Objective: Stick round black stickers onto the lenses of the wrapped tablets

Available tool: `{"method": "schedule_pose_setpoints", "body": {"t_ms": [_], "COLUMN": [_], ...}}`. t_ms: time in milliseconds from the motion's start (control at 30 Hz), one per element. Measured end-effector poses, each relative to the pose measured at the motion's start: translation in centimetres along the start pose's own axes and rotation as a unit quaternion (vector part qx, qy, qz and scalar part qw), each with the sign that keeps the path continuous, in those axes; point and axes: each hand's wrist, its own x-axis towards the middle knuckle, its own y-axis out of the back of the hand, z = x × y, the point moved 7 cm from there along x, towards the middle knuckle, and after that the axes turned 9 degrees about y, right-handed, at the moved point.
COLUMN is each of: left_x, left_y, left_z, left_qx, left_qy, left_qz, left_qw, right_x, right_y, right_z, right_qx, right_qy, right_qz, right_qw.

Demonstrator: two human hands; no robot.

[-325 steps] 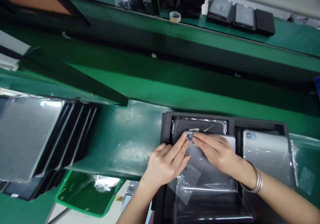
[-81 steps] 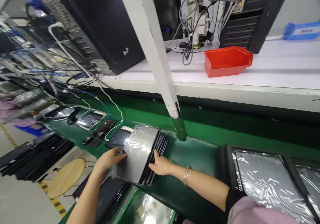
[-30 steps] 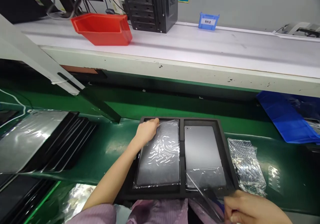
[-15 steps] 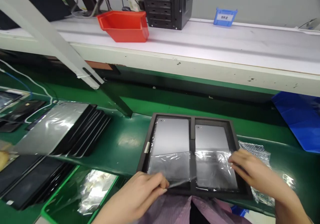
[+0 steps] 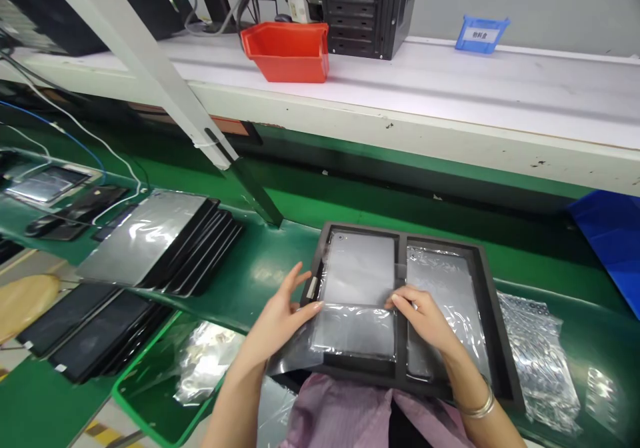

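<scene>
A black foam tray [image 5: 403,245] with two compartments lies on the green bench in front of me. In its left compartment a grey tablet [image 5: 361,268] lies half inside a clear plastic bag [image 5: 350,331]. My left hand [image 5: 280,318] holds the bag's left edge, thumb and fingers pinching the film. My right hand [image 5: 423,318] rests on the divider with its fingertips pressing the bag's open edge at the tablet's right side. The right compartment holds a second tablet [image 5: 445,288] fully covered by plastic.
A slanted stack of bagged tablets [image 5: 155,241] leans at the left, with dark tablets [image 5: 85,328] below. A green bin [image 5: 165,385] holds loose film. A sheet of bubble wrap [image 5: 537,348] lies right of the tray. A red bin [image 5: 287,51] sits on the white shelf.
The view shifted left. Both hands moved from the tray's near edge onto the left tablet's bag. The right tablet, half uncovered before, is now fully under plastic.
</scene>
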Motion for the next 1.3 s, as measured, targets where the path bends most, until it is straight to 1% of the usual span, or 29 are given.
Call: {"method": "schedule_pose_setpoints", "body": {"t_ms": [67,100,133,233,300,367,433,500,567,633,700,767,800,833,867,900,933,1000,1067,1100,1133,1167,1233,1300], "left_x": [1.3,1.7,1.9,1.8,1.5,1.4,1.5,1.7,1.8,1.6,1.3,0.9,0.6,0.3,0.0,-0.3,-0.6,-1.1,-1.8,-1.9,-1.9,-1.7,-1.0,-0.4], "left_y": [-1.7,-2.5,-3.0,-3.3,-3.3,-3.3,-3.4,-3.8,-4.3,-4.8,-5.0,-4.9,-4.8,-4.7,-4.9,-5.5,-6.4,-9.1,-12.1,-13.2,-14.2,-14.9,-15.8,-16.5], "left_z": [-1.4,-1.6,-1.6,-1.7,-2.4,-3.3,-4.1,-4.4,-4.3,-3.6,-2.6,-1.3,-0.6,0.2,0.9,1.6,2.2,3.5,4.8,5.3,5.6,5.7,5.6,5.3], "left_qx": [-0.033,-0.048,-0.063,-0.085,-0.091,-0.074,-0.017,0.081,0.194,0.303,0.395,0.463,0.489,0.508,0.522,0.529,0.528,0.492,0.422,0.387,0.360,0.343,0.331,0.320], "left_qy": [0.029,0.028,0.024,0.032,0.063,0.084,0.090,0.092,0.100,0.110,0.118,0.115,0.110,0.102,0.089,0.069,0.040,-0.045,-0.126,-0.152,-0.166,-0.166,-0.148,-0.137], "left_qz": [-0.054,-0.075,-0.084,-0.063,-0.054,-0.043,-0.014,0.006,0.014,0.016,0.020,0.048,0.071,0.094,0.107,0.105,0.085,0.003,-0.088,-0.121,-0.142,-0.151,-0.149,-0.154], "left_qw": [0.998,0.996,0.994,0.994,0.992,0.993,0.996,0.992,0.976,0.946,0.911,0.878,0.863,0.850,0.842,0.839,0.844,0.870,0.893,0.901,0.907,0.912,0.920,0.925], "right_x": [-0.5,-0.7,-0.9,-1.3,-1.4,-1.4,-1.3,-1.3,-1.5,-1.7,-1.5,-1.1,-0.9,-0.5,0.0,0.6,1.3,2.8,3.8,3.9,3.5,2.8,0.2,-3.6], "right_y": [-0.1,-0.1,0.0,0.0,-0.5,-1.1,-1.8,-2.1,-2.2,-1.7,-0.2,3.0,5.1,7.2,9.1,10.6,11.7,13.1,13.5,13.6,13.5,13.2,12.4,11.2], "right_z": [-0.2,-0.4,-0.6,-0.7,0.0,0.9,1.6,1.9,2.1,2.4,2.8,3.3,3.7,4.2,4.9,5.6,6.2,7.3,7.6,7.5,7.0,6.3,3.8,0.3], "right_qx": [0.018,0.024,0.026,0.017,0.019,0.017,-0.039,-0.151,-0.251,-0.290,-0.289,-0.313,-0.340,-0.376,-0.409,-0.429,-0.437,-0.429,-0.418,-0.416,-0.416,-0.420,-0.433,-0.448], "right_qy": [-0.005,-0.005,-0.004,-0.017,-0.057,-0.103,-0.137,-0.164,-0.183,-0.179,-0.149,-0.123,-0.119,-0.123,-0.131,-0.135,-0.133,-0.119,-0.103,-0.098,-0.096,-0.093,-0.079,-0.039], "right_qz": [-0.004,0.002,0.014,0.049,0.063,0.073,0.072,0.058,0.032,0.000,-0.008,0.027,0.054,0.076,0.086,0.083,0.073,0.049,0.036,0.034,0.034,0.032,0.015,-0.041], "right_qw": [1.000,1.000,1.000,0.998,0.996,0.992,0.987,0.973,0.950,0.940,0.946,0.941,0.931,0.915,0.899,0.889,0.887,0.894,0.902,0.903,0.903,0.902,0.898,0.892]}}
